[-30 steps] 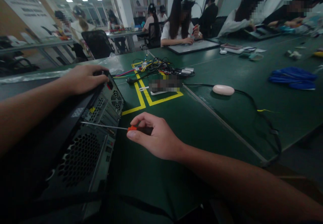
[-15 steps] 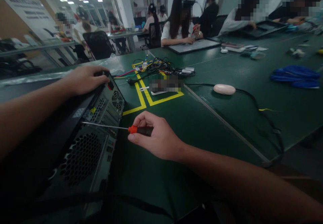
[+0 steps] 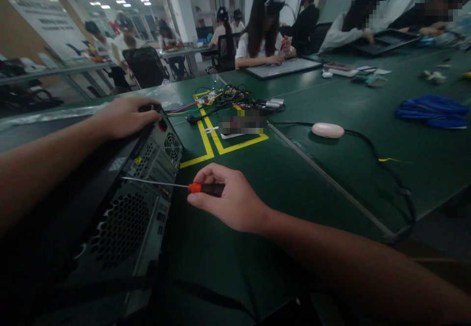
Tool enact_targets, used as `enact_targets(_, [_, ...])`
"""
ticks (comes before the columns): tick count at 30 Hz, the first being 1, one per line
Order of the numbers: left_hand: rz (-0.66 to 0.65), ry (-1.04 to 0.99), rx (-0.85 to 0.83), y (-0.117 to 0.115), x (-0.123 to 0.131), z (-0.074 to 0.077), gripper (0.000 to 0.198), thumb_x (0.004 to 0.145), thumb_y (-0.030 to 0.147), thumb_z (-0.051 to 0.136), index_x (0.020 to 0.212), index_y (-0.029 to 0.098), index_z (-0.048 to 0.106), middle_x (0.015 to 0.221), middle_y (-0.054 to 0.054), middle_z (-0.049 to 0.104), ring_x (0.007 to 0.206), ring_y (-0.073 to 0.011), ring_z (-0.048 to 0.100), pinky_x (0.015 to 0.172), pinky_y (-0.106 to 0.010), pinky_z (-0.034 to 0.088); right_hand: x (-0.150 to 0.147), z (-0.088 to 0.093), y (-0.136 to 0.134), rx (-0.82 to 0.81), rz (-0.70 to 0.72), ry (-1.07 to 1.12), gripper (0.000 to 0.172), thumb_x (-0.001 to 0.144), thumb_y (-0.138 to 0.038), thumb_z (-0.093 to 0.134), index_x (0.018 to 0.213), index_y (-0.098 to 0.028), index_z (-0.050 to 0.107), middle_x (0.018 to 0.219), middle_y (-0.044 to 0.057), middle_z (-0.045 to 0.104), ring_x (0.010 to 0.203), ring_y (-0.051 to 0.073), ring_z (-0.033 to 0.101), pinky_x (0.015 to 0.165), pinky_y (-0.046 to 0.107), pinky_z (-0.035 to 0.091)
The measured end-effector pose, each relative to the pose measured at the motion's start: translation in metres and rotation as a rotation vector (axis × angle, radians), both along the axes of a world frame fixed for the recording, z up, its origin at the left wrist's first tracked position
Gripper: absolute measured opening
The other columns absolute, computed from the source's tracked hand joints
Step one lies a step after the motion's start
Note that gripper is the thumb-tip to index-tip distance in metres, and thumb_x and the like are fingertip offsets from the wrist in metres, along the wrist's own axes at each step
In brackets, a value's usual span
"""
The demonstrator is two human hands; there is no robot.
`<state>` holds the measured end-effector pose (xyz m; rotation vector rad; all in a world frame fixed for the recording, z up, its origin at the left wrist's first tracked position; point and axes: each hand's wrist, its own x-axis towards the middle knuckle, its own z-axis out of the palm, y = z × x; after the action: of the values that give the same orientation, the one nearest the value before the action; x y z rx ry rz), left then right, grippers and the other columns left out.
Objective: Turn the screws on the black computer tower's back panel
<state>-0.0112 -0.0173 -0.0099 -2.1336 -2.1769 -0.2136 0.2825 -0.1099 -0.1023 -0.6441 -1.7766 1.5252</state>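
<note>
A dark computer case (image 3: 83, 142) lies at the left on the green table, its perforated metal back panel (image 3: 123, 228) facing right. My left hand (image 3: 127, 115) grips the far top corner of the case, with the thumb along the edge and some fingertips hidden. In my right hand (image 3: 231, 196) is a screwdriver (image 3: 206, 189) with an orange and black handle, pinched between thumb and fingers. Its long thin shaft points left, and the tip meets the panel near its upper edge, above the honeycomb vent. Whether a screw sits at the tip I cannot tell.
Beyond the case lie tangled cables (image 3: 235, 98) and yellow tape marks (image 3: 243, 142). A pale oval object (image 3: 327, 130) sits on a black cord at the right, near a blue bundle (image 3: 432, 111). Across the green table (image 3: 305, 208), a person (image 3: 263, 37) works over a flat panel (image 3: 283, 67).
The view has shifted very slightly. Both hands, the screwdriver and the case keep the same positions relative to one another.
</note>
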Motion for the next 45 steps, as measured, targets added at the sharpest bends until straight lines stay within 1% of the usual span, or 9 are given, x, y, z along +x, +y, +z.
enact_targets(4, [0.003,-0.009,-0.008,0.0025,-0.0025,-0.0013,0.076,0.082,0.061,0.040,0.137,0.014,0.061,0.138,-0.016,0.063,0.127,-0.0354,0.057,0.112,-0.049,0.040,0.0002,0.0004,0.0003,-0.001,-0.021,-0.019,0.025,0.082,-0.033,0.077,0.098,-0.017,0.067,0.091,0.002,0.070,0.079,0.014,0.064,0.076,0.029,0.051])
enact_targets(6, [0.007,-0.007,-0.003,0.0033,-0.0038,-0.0020,0.076,0.081,0.061,0.039,0.137,0.014,0.061,0.139,-0.016,0.062,0.128,-0.0362,0.056,0.112,-0.049,0.039,0.0006,0.0009,0.0005,0.027,-0.037,-0.045,0.023,0.085,-0.035,0.075,0.098,-0.017,0.070,0.092,0.002,0.071,0.081,0.015,0.064,0.076,0.029,0.050])
enact_targets(8, [-0.001,-0.005,-0.002,0.0034,-0.0041,-0.0022,0.077,0.081,0.061,0.039,0.137,0.013,0.061,0.140,-0.017,0.061,0.129,-0.0364,0.055,0.112,-0.049,0.039,0.0007,0.0013,0.0007,0.067,-0.060,-0.079,0.021,0.088,-0.037,0.071,0.096,-0.017,0.074,0.088,0.002,0.071,0.078,0.014,0.062,0.073,0.028,0.048])
enact_targets(11, [-0.005,-0.013,-0.010,0.0025,-0.0025,-0.0016,0.078,0.081,0.061,0.038,0.137,0.012,0.060,0.139,-0.016,0.062,0.129,-0.0352,0.056,0.113,-0.048,0.039,0.0004,0.0014,0.0005,0.085,-0.060,-0.102,0.025,0.094,-0.039,0.065,0.093,-0.017,0.076,0.082,0.001,0.069,0.074,0.013,0.059,0.069,0.028,0.044])
enact_targets(14, [0.017,-0.014,-0.009,0.0006,0.0005,-0.0003,0.078,0.080,0.061,0.038,0.137,0.012,0.060,0.138,-0.015,0.062,0.128,-0.0349,0.056,0.112,-0.048,0.040,0.0004,0.0014,-0.0006,0.065,-0.043,-0.092,0.024,0.089,-0.039,0.070,0.099,-0.017,0.072,0.084,0.000,0.068,0.073,0.013,0.059,0.069,0.028,0.044])
enact_targets(17, [0.010,-0.011,-0.001,-0.0007,0.0024,0.0005,0.077,0.081,0.060,0.038,0.137,0.013,0.061,0.138,-0.015,0.062,0.128,-0.0349,0.056,0.112,-0.048,0.040,0.0013,0.0013,-0.0012,0.062,-0.046,-0.080,0.032,0.079,-0.035,0.079,0.102,-0.019,0.064,0.082,-0.002,0.064,0.071,0.013,0.057,0.069,0.028,0.046])
enact_targets(22, [0.017,-0.011,-0.006,0.0009,0.0003,-0.0009,0.076,0.081,0.060,0.038,0.137,0.014,0.061,0.136,-0.015,0.063,0.126,-0.0351,0.058,0.110,-0.049,0.041,0.0025,0.0006,0.0004,0.086,0.000,-0.053,0.021,0.083,-0.029,0.073,0.097,-0.019,0.061,0.087,-0.001,0.065,0.076,0.013,0.059,0.073,0.029,0.048])
enact_targets(28, [0.019,0.007,-0.005,0.0024,-0.0024,-0.0018,0.074,0.083,0.060,0.038,0.138,0.016,0.060,0.137,-0.014,0.063,0.126,-0.0339,0.058,0.111,-0.049,0.040,0.0025,0.0005,0.0008,0.072,-0.002,-0.065,0.022,0.084,-0.032,0.073,0.097,-0.019,0.061,0.087,0.000,0.066,0.075,0.013,0.059,0.072,0.029,0.049])
enact_targets(45, [0.018,-0.002,-0.023,0.0014,-0.0024,-0.0007,0.074,0.084,0.059,0.040,0.139,0.014,0.059,0.139,-0.016,0.062,0.126,-0.0360,0.057,0.110,-0.049,0.041,0.0026,0.0035,-0.0002,0.061,-0.016,-0.076,0.022,0.084,-0.034,0.074,0.095,-0.019,0.062,0.087,0.000,0.067,0.075,0.014,0.060,0.072,0.030,0.048])
